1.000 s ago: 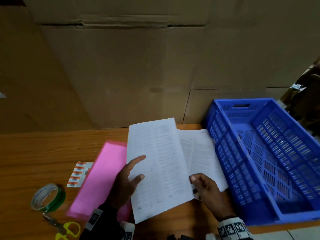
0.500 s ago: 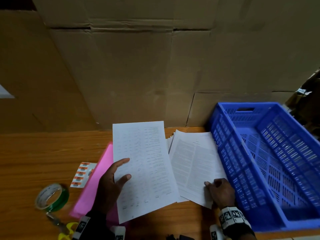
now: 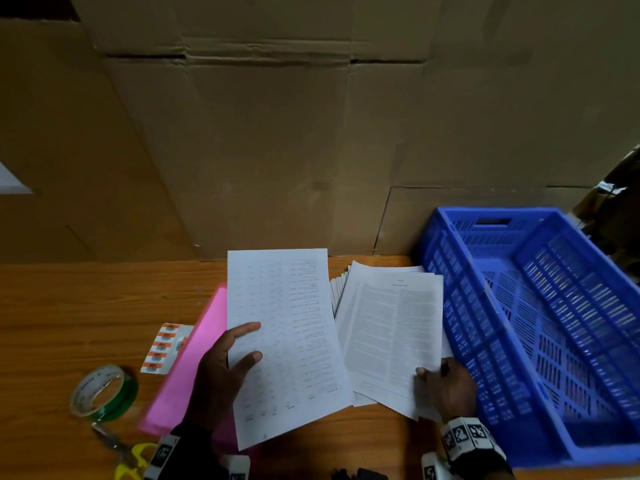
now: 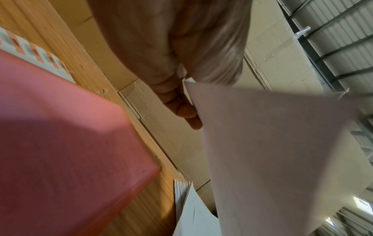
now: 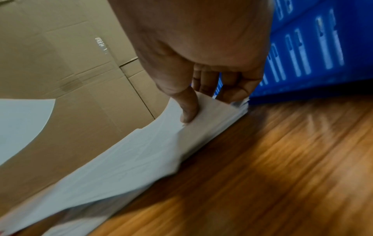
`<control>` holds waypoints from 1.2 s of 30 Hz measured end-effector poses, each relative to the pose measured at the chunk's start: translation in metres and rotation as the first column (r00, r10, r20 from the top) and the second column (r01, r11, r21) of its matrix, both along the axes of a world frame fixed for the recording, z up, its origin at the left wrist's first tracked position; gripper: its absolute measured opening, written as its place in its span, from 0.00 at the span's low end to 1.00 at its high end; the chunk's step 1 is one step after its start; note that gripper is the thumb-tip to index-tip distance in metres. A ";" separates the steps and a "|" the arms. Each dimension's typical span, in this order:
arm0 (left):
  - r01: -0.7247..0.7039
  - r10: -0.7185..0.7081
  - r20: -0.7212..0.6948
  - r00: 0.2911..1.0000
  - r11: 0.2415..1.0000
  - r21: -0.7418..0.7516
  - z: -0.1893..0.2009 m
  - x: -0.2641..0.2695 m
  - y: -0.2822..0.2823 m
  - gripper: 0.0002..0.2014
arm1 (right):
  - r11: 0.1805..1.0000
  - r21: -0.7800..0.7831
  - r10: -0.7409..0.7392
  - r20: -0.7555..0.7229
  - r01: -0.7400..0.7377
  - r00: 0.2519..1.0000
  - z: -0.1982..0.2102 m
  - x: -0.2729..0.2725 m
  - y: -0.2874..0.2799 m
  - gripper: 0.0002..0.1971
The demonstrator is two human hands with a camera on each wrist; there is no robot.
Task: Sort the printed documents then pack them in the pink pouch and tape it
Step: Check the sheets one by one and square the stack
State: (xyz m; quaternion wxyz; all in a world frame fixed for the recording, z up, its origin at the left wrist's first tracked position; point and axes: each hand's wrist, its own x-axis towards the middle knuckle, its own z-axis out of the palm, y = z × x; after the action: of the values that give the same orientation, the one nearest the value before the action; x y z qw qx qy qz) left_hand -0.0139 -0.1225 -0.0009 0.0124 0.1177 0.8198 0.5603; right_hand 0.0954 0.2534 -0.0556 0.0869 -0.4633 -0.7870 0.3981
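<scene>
The sheet (image 3: 284, 341) in the left hand (image 3: 221, 372) has swung out to the left over the last second: it was overlapping the pile before, and now it hangs clear of it, above the pink pouch (image 3: 194, 358). The left hand pinches it at its left edge, thumb on the printed face and fingers behind, as the left wrist view confirms. The right hand (image 3: 446, 389) has dropped from the sheet's lower edge onto the pile of papers (image 3: 391, 327) lying on the surface (image 3: 86, 299); its thumb presses down on the top page near the corner and the fingers curl around the pile's edge, holding it steady or thumbing for the next page. This looks like sorting in mid-course: one page has been drawn off and the rest of the pile remains to be gone through, so packing and taping have not begun.

The pink pouch lies flat on the surface just left of the pile, partly hidden under the held sheet and the left arm; whether anything is in it cannot be told. The blue crate (image 3: 540, 327), touching or just beside the right edge of the pile, shows only its slotted bottom, with nothing inside where it can be seen. A roll of green tape (image 3: 104, 393), yellow-handled scissors (image 3: 131, 459) and a strip of orange labels (image 3: 162, 348) sit to the left of the pouch, untouched
</scene>
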 end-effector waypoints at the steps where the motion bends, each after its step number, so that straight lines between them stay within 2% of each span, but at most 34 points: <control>1: 0.002 -0.002 0.002 1.000 1.000 0.000 0.000 0.000 0.000 0.25 | 0.999 0.025 0.039 0.004 -0.040 0.999 0.001 0.003 0.001 0.11; 10: 0.020 -0.020 -0.034 0.999 1.000 -0.024 0.006 -0.003 0.005 0.26 | 0.991 0.123 0.077 -0.258 -0.046 0.963 0.008 0.006 0.010 0.09; 12: 0.029 -0.030 -0.040 0.999 0.999 -0.038 0.007 -0.006 0.007 0.25 | 0.998 0.055 0.058 -0.371 -0.041 0.927 0.018 0.006 0.009 0.09; 15: 0.064 -0.067 -0.048 0.997 0.997 -0.047 0.009 -0.009 0.009 0.23 | 0.991 -0.127 -0.031 -0.546 -0.046 0.837 0.040 0.003 0.002 0.10; 18: 0.108 -0.110 -0.047 0.993 0.994 -0.032 0.014 -0.011 0.012 0.25 | 0.966 -0.244 -0.102 -0.663 -0.085 0.742 0.066 0.002 -0.007 0.04; 19: 0.114 -0.115 -0.043 0.992 0.993 -0.027 0.016 -0.012 0.013 0.26 | 0.960 -0.259 -0.109 -0.686 -0.101 0.720 0.072 0.000 -0.010 0.05; 21: 0.126 -0.125 -0.032 0.992 0.992 0.007 0.018 -0.014 0.016 0.29 | 0.936 -0.295 -0.068 -0.687 -0.193 0.723 0.078 -0.005 -0.018 0.09; 23: 0.155 -0.154 -0.019 0.988 0.987 0.037 0.023 -0.015 0.019 0.29 | 0.871 -0.360 0.018 -0.658 -0.336 0.753 0.081 -0.009 -0.033 0.12; 27: 0.135 -0.144 0.096 0.985 0.986 0.095 0.038 -0.010 0.033 0.19 | 0.787 -0.344 0.257 -0.571 -0.512 0.779 0.073 -0.015 -0.062 0.14; 28: 0.122 -0.136 0.114 0.984 0.985 0.123 0.039 -0.010 0.034 0.24 | 0.764 -0.349 0.289 -0.568 -0.543 0.771 0.069 -0.016 -0.067 0.14; 29: 0.128 -0.145 0.112 0.983 0.981 0.147 0.042 -0.009 0.035 0.30 | 0.743 -0.357 0.311 -0.565 -0.566 0.764 0.067 -0.018 -0.073 0.14; 30: 0.146 -0.166 0.117 0.979 0.976 0.158 0.041 -0.010 0.035 0.33 | 0.727 -0.369 0.320 -0.566 -0.580 0.760 0.066 -0.019 -0.077 0.14; 32: 0.205 -0.228 0.134 0.964 0.964 0.170 0.039 -0.009 0.033 0.27 | 0.705 -0.378 0.337 -0.565 -0.600 0.753 0.065 -0.020 -0.083 0.14; 34: 0.216 -0.231 0.103 0.968 0.967 0.134 0.037 -0.008 0.030 0.28 | 0.693 -0.398 0.352 -0.541 -0.602 0.764 0.065 -0.023 -0.085 0.11; 35: 0.191 -0.199 0.063 0.978 0.975 0.110 0.035 -0.008 0.028 0.29 | 0.705 -0.396 0.358 -0.517 -0.588 0.778 0.063 -0.024 -0.084 0.14; 36: 0.160 -0.162 0.018 0.987 0.982 0.099 0.034 -0.007 0.027 0.32 | 0.753 -0.357 0.363 -0.477 -0.553 0.801 0.057 -0.025 -0.080 0.23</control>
State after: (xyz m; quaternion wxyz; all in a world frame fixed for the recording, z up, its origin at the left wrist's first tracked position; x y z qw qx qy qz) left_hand -0.0209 -0.0953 0.0335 0.0624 0.1768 0.7790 0.5984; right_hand 0.0703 0.1734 0.0011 0.0173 -0.1726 -0.7216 0.6702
